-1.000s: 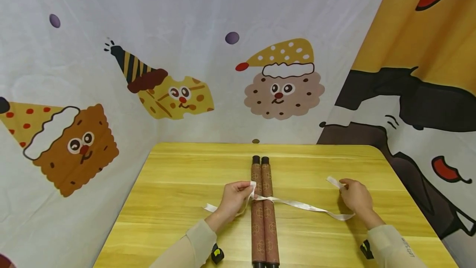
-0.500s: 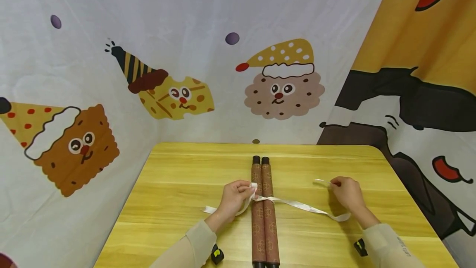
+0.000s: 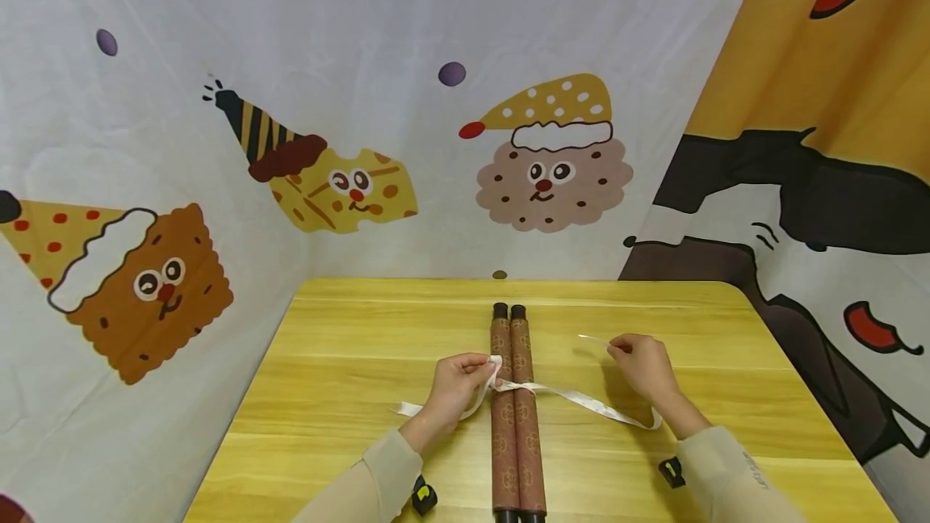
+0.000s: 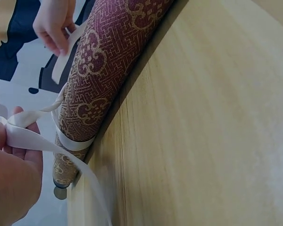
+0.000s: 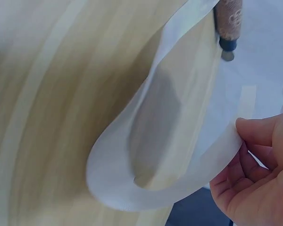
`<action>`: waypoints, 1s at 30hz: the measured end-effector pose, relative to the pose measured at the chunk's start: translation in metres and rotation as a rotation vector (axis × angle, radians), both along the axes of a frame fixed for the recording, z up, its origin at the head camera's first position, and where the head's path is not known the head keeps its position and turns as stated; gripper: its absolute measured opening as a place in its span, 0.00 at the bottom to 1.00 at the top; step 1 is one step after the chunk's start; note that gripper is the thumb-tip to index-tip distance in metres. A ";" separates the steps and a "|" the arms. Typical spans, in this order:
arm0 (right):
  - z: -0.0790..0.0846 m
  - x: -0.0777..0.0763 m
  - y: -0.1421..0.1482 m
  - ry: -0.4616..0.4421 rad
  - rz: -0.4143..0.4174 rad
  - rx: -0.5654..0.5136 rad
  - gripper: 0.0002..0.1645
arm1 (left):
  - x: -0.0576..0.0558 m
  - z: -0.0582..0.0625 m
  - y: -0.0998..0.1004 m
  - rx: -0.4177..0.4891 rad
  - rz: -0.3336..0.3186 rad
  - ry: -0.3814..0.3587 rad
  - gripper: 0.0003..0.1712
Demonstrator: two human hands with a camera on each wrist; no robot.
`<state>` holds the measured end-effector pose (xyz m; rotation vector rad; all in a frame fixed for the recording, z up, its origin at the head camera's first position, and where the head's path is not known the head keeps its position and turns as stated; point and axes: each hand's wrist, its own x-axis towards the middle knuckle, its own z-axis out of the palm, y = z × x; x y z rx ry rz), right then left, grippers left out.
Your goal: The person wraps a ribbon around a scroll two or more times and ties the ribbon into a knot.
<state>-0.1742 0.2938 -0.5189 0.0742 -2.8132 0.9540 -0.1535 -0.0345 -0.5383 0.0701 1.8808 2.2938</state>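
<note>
Two brown patterned scrolls (image 3: 517,442) with black end knobs lie side by side on the wooden table, pointing away from me. A white ribbon (image 3: 581,400) passes around them near the middle. My left hand (image 3: 456,386) pinches a folded loop of the ribbon just over the left scroll; a loose tail hangs from it in the left wrist view. To the right of the scrolls, my right hand (image 3: 647,366) pinches the other end between thumb and fingers, with a short tip sticking out. Between that hand and the scrolls the ribbon sags in a curve, clear in the right wrist view.
The wooden table (image 3: 363,317) has rounded far corners. Behind it hangs a white cloth (image 3: 378,39) printed with cartoon figures, with a yellow and dark cloth part at the right. A small black object with a yellow mark (image 3: 425,495) shows by the left wrist.
My right hand has moved left toward the scrolls, carrying its ribbon end, and the ribbon's curve has drawn in with it. My left hand has stayed nearly in place.
</note>
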 end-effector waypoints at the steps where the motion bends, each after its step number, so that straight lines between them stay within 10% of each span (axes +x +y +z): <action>1: 0.001 0.000 -0.004 0.007 0.003 -0.008 0.10 | 0.000 0.000 0.000 -0.011 0.005 0.002 0.13; 7: 0.009 -0.005 -0.025 0.021 0.023 -0.068 0.09 | 0.003 0.015 0.000 -0.064 0.013 0.015 0.12; 30: 0.014 -0.008 -0.094 0.051 0.114 -0.142 0.08 | -0.001 -0.003 0.001 -0.048 0.029 -0.003 0.13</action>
